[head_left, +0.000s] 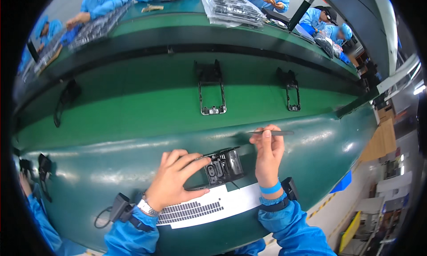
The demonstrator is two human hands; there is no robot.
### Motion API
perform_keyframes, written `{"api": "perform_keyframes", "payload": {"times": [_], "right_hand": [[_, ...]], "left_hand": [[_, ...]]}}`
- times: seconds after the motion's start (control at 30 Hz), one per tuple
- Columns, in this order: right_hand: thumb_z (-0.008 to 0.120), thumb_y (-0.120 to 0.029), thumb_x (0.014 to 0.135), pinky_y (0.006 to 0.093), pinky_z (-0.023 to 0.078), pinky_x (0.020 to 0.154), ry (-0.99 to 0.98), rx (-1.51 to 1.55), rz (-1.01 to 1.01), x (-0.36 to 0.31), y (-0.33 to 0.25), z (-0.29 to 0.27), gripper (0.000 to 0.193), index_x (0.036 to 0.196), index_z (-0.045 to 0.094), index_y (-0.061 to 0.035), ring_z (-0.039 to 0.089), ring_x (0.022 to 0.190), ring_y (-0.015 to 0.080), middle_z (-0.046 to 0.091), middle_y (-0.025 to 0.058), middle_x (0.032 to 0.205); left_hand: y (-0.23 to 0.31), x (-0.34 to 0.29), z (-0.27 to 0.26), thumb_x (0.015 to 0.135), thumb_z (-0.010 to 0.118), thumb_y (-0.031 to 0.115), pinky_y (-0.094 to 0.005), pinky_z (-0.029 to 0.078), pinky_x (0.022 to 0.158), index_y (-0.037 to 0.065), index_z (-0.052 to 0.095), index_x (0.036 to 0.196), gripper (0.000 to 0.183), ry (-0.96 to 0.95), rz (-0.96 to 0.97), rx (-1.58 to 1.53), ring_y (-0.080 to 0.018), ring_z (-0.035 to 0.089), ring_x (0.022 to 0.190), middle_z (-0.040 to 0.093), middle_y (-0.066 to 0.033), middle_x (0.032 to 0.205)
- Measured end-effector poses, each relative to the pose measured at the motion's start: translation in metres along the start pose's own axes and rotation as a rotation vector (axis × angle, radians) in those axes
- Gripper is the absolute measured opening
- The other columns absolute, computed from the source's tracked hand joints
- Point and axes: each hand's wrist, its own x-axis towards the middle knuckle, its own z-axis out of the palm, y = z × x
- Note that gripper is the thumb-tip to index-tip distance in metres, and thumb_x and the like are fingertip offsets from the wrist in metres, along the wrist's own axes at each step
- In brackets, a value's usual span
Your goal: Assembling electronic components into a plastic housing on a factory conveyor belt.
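A black plastic housing [223, 168], with a rounded barrel at its right end and molded recesses in the middle, lies on the green tabletop in front of me. My left hand [175, 178] grips its left part, fingers over the far side and thumb along the near edge. Slim dark tweezers [281, 133] are pinched in my right hand [268, 156], raised to the right of the housing and apart from it. Partly under the housing and my left hand is a white sheet [240, 202] bearing rows of small black rectangular stickers [191, 212].
Beyond my table edge runs a green conveyor belt [155, 109] carrying black frames [212, 89], [291, 91] and a dark part [66, 100]. Across it, co-workers in blue sit by bagged trays [231, 9]. Black boxes [120, 207] are at both my wrists. Another dark part [45, 173] lies left.
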Motion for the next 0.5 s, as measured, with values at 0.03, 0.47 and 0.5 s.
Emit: {"api": "perform_keyframes", "payload": {"times": [0.03,0.47,0.5], "right_hand": [[0.061,-0.02,0.108,0.0295,0.055,0.08,0.047,0.014,-0.014,0.003,-0.001,-0.003,0.018,0.117,0.056,-0.0046,0.065,0.085,0.0142,0.067,0.0072,0.103],[0.063,-0.017,0.106,0.0246,0.051,0.069,0.094,0.144,-0.057,0.01,0.006,-0.003,0.018,0.117,0.055,-0.0046,0.059,0.077,0.0098,0.066,0.006,0.099],[0.064,-0.018,0.106,0.0249,0.051,0.069,0.09,0.143,-0.053,0.011,0.004,-0.006,0.019,0.117,0.055,-0.0046,0.059,0.078,0.0098,0.066,0.006,0.099]], "left_hand": [[0.002,0.0,0.0,0.065,0.092,0.035,-0.0436,0.04,0.1,0.011,0.068,0.132,0.075,0.007,0.004,-0.005,-0.0313,0.054,0.114,0.067,-0.0079,0.129],[-0.152,0.092,-0.045,0.085,0.078,0.049,-0.0599,0.04,0.103,0.011,0.042,0.154,0.087,0.609,-0.665,0.76,-0.0408,0.046,0.133,0.052,-0.0191,0.145],[-0.147,0.1,-0.036,0.086,0.078,0.05,-0.0617,0.039,0.104,0.013,0.04,0.156,0.088,0.625,-0.684,0.835,-0.0402,0.041,0.139,0.045,-0.0184,0.153]]}}
